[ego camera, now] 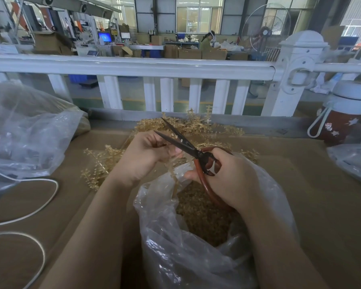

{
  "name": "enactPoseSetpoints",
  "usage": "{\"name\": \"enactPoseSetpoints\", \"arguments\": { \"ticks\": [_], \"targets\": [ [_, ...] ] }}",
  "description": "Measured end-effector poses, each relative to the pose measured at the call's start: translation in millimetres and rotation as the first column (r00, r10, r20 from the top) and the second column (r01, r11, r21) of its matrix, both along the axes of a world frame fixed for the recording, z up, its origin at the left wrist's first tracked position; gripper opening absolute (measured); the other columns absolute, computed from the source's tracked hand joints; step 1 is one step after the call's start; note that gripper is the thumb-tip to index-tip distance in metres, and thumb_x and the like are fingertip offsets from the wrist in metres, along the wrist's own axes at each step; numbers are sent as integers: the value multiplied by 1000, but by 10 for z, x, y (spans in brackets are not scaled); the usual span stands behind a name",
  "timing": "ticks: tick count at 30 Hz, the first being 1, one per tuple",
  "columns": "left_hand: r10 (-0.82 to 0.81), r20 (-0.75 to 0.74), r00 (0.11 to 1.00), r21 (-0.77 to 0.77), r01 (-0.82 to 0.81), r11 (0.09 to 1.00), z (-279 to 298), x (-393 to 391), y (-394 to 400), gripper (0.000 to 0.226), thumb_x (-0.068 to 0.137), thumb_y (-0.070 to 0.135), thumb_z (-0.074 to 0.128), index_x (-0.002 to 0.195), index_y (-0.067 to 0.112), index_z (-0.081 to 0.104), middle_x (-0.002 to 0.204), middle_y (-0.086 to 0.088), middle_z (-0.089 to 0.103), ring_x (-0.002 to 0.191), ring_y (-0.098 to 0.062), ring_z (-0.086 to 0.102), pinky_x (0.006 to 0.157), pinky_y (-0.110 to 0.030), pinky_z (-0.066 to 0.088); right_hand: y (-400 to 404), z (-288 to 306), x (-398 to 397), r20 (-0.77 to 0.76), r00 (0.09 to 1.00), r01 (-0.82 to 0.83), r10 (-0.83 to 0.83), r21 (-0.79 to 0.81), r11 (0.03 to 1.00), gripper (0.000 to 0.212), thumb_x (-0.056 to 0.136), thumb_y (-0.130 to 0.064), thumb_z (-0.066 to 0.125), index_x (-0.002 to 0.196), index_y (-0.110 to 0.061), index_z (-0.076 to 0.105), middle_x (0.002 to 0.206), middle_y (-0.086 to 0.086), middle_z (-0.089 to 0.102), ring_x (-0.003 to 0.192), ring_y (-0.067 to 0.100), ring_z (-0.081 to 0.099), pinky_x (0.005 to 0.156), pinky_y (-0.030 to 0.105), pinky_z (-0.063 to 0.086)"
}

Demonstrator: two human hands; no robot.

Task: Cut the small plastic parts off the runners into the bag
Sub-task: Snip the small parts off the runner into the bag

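Observation:
My left hand (pixel 143 155) pinches a pale tan plastic runner (pixel 172 170) whose lower end hangs over the open clear bag (pixel 175 255). My right hand (pixel 227 178) grips scissors (pixel 183 142) with red-brown handles. Their dark blades stand apart, pointing up and left just past my left fingers. The bag holds a heap of small tan cut parts (pixel 202 215). A pile of uncut runners (pixel 188 128) lies on the cardboard behind my hands, and more runners (pixel 100 163) spread to the left.
Brown cardboard (pixel 321 195) covers the table. A large clear bag (pixel 25 130) sits at the left, with white cord (pixel 50 197) looped below it. A red bottle with a white lid (pixel 342 119) stands at the right. A white railing (pixel 133 67) runs along the far edge.

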State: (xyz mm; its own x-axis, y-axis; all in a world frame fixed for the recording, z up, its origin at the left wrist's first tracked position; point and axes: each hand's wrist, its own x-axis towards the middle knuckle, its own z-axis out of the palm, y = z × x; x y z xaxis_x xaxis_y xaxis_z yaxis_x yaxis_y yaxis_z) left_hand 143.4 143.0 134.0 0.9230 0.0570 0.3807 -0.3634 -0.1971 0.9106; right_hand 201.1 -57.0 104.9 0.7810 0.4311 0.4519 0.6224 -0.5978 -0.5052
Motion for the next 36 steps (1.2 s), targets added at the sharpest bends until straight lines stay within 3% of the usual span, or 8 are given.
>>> {"name": "enactPoseSetpoints", "arguments": {
  "ticks": [9,11,14,17,22,26,29,36],
  "targets": [
    [-45,-11,999,-21,45,999,-25,23,29,10,84,19,73,91,12,76,79,-11,68,67,-19,54,64,-23,43,5,-7,2,4,1000,-12,11,32,999,76,59,-96,44,98,-35,67,79,-24,62,72,-10,56,61,8,43],
    [-54,-22,998,-18,54,998,-26,39,21,18,84,19,71,95,4,71,80,-10,69,67,-15,56,66,-26,42,4,-2,-2,-2,1000,-16,16,45,999,77,58,-96,44,99,-35,68,80,-22,65,72,-8,57,61,9,44],
    [-26,-21,999,-109,24,994,-34,53,24,31,83,19,67,101,-6,64,85,-19,68,71,-25,55,66,-31,41,6,7,-9,-18,1000,-15,16,53,998,79,57,-97,44,101,-35,68,80,-21,66,73,-6,59,61,12,46],
    [36,0,999,-129,-36,991,-33,54,36,20,84,18,62,96,3,70,81,-11,71,71,-23,60,64,-26,46,2,14,-15,-29,999,-15,17,70,997,79,57,-94,47,101,-34,70,77,-23,64,71,-5,59,59,13,45],
    [57,30,998,-35,-56,998,-37,46,22,14,92,7,63,98,-4,68,73,-1,71,63,-9,61,59,-17,47,-2,10,-22,3,1000,8,-9,58,998,74,57,-97,45,99,-39,67,73,-27,60,69,-10,56,56,9,38],
    [91,48,995,-49,-88,995,-29,46,-14,12,92,-1,60,95,-7,70,72,-5,72,61,-11,61,58,-17,48,4,-8,-5,9,1000,21,-21,31,999,78,57,-101,38,100,-41,63,76,-29,57,70,-10,54,56,11,39],
    [117,48,992,-52,-115,992,-25,49,-44,12,93,0,61,94,-6,70,73,-7,71,62,-13,60,58,-19,47,4,-26,10,12,999,38,-39,21,999,74,59,-99,44,93,-36,62,75,-26,59,68,-7,56,57,15,46],
    [108,78,991,-88,-101,991,-14,42,-94,18,92,-1,61,85,9,75,73,-9,72,65,-16,62,62,-23,50,-6,-35,19,25,998,49,-50,25,998,74,61,-94,48,89,-29,66,74,-17,64,68,-1,59,62,22,52]
  ]
}}
